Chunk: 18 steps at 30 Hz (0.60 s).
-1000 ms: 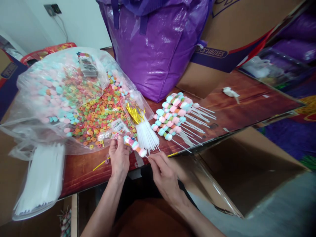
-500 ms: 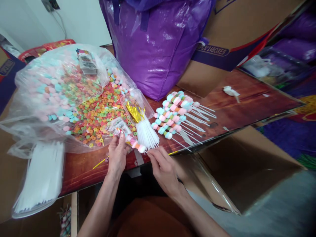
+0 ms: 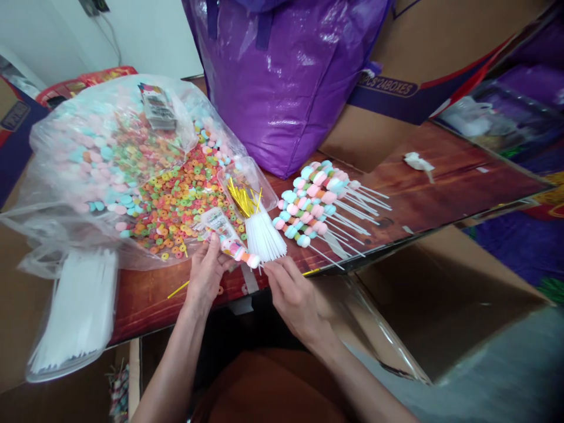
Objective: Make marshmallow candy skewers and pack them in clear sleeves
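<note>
My left hand (image 3: 205,274) is closed around a candy skewer (image 3: 240,253) of pink, white and blue marshmallow pieces, partly slid into a small clear printed bag (image 3: 217,223). My right hand (image 3: 293,292) pinches the bare white stick end of that skewer near the table's front edge. Just behind the hands a fan of white sticks (image 3: 263,236) and gold twist ties (image 3: 242,200) spills from a clear packet. Right of that lies a pile of finished skewers (image 3: 315,202).
A big clear bag of coloured ring candies and marshmallows (image 3: 132,170) fills the left of the wooden table (image 3: 440,188). A purple bag (image 3: 286,76) and cardboard boxes (image 3: 423,64) stand behind. A sleeve of white sticks (image 3: 73,314) lies at the left; an open box (image 3: 440,299) sits at the right.
Both hands have moved slightly up and away with the skewer, toward the fan of sticks. The camera has shifted a little; the grips look unchanged.
</note>
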Motion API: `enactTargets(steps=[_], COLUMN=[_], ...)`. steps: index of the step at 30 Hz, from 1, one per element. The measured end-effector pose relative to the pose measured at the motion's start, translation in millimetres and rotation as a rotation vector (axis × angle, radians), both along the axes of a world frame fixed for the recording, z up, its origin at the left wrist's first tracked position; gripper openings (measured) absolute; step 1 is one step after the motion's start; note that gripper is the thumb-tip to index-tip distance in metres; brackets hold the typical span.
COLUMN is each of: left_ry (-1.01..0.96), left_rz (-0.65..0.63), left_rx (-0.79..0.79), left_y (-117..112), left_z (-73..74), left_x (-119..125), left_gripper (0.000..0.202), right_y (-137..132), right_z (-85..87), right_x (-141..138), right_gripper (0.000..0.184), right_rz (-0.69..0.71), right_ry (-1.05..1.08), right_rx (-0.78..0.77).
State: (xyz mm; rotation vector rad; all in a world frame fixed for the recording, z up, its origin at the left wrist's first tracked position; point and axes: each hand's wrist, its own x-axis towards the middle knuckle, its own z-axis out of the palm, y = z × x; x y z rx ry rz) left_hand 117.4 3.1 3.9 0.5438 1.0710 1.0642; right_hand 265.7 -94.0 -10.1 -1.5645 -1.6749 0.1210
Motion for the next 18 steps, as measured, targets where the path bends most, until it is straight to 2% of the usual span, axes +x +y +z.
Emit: enactTargets(steps=[7,11,18], left_ry=[0.065,0.051,-0.010], left_rz=[-0.050,-0.115,-0.122], left_rx=[0.026,-0.020,0.006], left_y=[-10.8,-11.5,-8.5], left_z=[-5.7,-5.5,-4.2], left_x=[7.6,7.1,7.8], left_gripper=[0.051,0.053,0.046], right_y=[4.5,6.3,9.0], right_z=[-6.7,-5.5,-6.4], right_x=[-6.1,-8.1,-16.7], right_gripper=[0.029,0.028,0.031], right_rz=[-0.029,-0.023,-0.021], right_ry=[-0.082,-0.169,-0.024], right_rx=[0.033,0.079,0.032])
